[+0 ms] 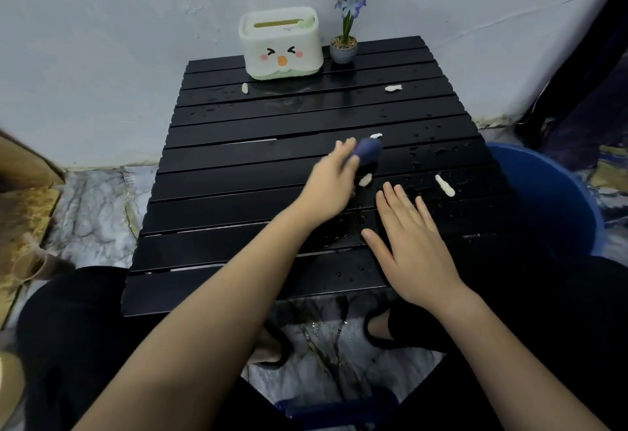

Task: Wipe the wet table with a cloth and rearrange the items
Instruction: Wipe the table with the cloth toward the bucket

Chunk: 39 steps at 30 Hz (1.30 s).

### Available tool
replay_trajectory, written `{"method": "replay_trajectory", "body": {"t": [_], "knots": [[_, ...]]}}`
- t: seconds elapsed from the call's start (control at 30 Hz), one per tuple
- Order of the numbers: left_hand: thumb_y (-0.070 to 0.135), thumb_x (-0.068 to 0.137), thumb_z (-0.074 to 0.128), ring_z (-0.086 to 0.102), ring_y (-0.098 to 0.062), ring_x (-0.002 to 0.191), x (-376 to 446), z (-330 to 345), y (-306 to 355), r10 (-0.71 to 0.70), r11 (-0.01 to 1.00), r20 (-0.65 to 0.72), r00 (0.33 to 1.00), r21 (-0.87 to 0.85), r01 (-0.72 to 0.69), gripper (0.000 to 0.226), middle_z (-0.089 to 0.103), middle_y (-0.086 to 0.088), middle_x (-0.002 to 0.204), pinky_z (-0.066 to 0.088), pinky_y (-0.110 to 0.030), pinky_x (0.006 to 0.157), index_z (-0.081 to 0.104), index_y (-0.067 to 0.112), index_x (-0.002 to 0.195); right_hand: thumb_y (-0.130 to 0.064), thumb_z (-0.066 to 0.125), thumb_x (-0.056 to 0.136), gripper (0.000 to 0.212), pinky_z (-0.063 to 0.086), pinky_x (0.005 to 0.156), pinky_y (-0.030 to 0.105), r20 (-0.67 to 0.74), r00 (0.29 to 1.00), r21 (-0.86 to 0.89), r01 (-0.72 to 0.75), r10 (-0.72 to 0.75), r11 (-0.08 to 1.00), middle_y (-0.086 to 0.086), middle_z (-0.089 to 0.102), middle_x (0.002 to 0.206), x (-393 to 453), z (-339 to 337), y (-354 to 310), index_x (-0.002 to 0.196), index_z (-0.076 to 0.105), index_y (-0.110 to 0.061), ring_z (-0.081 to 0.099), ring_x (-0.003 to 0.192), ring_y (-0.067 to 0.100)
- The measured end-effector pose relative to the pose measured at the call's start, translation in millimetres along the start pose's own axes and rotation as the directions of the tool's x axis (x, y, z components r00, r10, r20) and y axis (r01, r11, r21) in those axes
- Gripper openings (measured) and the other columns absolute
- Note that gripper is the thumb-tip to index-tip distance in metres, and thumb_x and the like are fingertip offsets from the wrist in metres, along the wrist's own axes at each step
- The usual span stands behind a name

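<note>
Wiping mid-table, I see room toward the far edge
My left hand (pixel 331 182) grips the blue cloth (pixel 367 152) on the slatted table (pixel 238 158); right hand (pixel 413 243) lies flat, fingers spread

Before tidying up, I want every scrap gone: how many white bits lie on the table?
5: far left, far right, beside the cloth, below it, near right. The hands may hide more.

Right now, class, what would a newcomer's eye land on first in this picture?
The black slatted table, speckled with water drops and small white scraps, fills the middle. On it the left hand grips a dark blue cloth, while the right hand lies flat beside it. At the far edge stand a cream cartoon-faced tissue box and a small potted purple flower.
</note>
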<state>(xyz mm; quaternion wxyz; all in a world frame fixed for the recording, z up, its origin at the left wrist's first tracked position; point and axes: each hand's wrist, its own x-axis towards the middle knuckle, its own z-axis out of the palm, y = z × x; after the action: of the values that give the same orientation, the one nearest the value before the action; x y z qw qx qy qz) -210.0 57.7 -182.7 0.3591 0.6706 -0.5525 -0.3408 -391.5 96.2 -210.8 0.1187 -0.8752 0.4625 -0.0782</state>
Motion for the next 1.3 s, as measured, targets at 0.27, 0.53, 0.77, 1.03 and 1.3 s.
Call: {"method": "replay_trajectory", "body": {"t": [0.27, 0.53, 0.77, 1.03, 1.3], "knots": [[0.015, 0.104, 0.046, 0.031, -0.006, 0.145, -91, -114, -41, -0.074, 0.997, -0.208, 0.975, -0.004, 0.075, 0.046, 0.036, 0.005, 0.151, 0.023, -0.005, 0.111, 0.041, 0.011, 0.15, -0.052, 0.022, 0.104, 0.07, 0.004, 0.128, 0.041, -0.009, 1.0, 0.001, -0.004, 0.004, 1.0, 0.008, 0.015, 0.168, 0, 1, -1, 0.158, 0.021, -0.007, 0.005, 0.156, 0.018], [0.044, 0.098, 0.047, -0.008, 0.001, 0.151, -166, -133, -90, -0.029, 0.954, -0.005, 1.0, 0.299, 0.029, 0.057, 0.005, 0.02, 0.165, -0.002, -0.032, 0.124, 0.026, 0.05, 0.15, -0.053, 0.024, 0.104, 0.071, 0.003, 0.128, 0.041, -0.002, 1.0, 0.006, -0.018, 0.018, 1.0, 0.007, 0.014, 0.168, 0, 2, -1, 0.159, 0.02, -0.008, 0.003, 0.157, 0.017], [0.035, 0.106, 0.03, 0.006, -0.035, 0.154, -101, -67, -77, 0.112, 0.72, 0.029, 0.993, 0.686, -0.101, 0.058, 0.017, -0.017, 0.164, 0.01, -0.045, 0.123, 0.022, 0.007, 0.156, -0.051, 0.025, 0.104, 0.07, 0.003, 0.128, 0.041, 0.004, 1.0, 0.019, -0.019, 0.019, 1.0, 0.007, 0.013, 0.168, -1, -1, -3, 0.159, 0.019, -0.007, 0.003, 0.157, 0.017], [0.028, 0.108, 0.032, 0.006, -0.032, 0.154, -5, 12, -21, 0.262, 0.769, 0.216, 0.94, 0.542, -0.339, 0.053, 0.021, -0.015, 0.164, 0.005, -0.039, 0.124, 0.026, 0.004, 0.154, -0.048, 0.032, 0.105, 0.069, 0.005, 0.128, 0.036, -0.016, 1.0, 0.069, -0.001, 0.003, 0.998, 0.008, 0.014, 0.168, -8, -5, 7, 0.158, 0.021, -0.006, 0.004, 0.157, 0.016], [0.018, 0.106, 0.041, 0.012, -0.024, 0.154, 31, 41, 18, 0.245, 0.926, 0.328, 0.912, 0.199, -0.321, 0.046, 0.033, -0.009, 0.16, 0.012, -0.033, 0.124, 0.038, 0.009, 0.151, -0.03, 0.048, 0.105, 0.054, 0.019, 0.125, 0.039, -0.097, 0.995, 0.141, 0.003, 0.011, 0.99, 0.004, 0.032, 0.163, -33, -23, 30, 0.153, 0.039, -0.008, 0.019, 0.154, 0.015]]}}
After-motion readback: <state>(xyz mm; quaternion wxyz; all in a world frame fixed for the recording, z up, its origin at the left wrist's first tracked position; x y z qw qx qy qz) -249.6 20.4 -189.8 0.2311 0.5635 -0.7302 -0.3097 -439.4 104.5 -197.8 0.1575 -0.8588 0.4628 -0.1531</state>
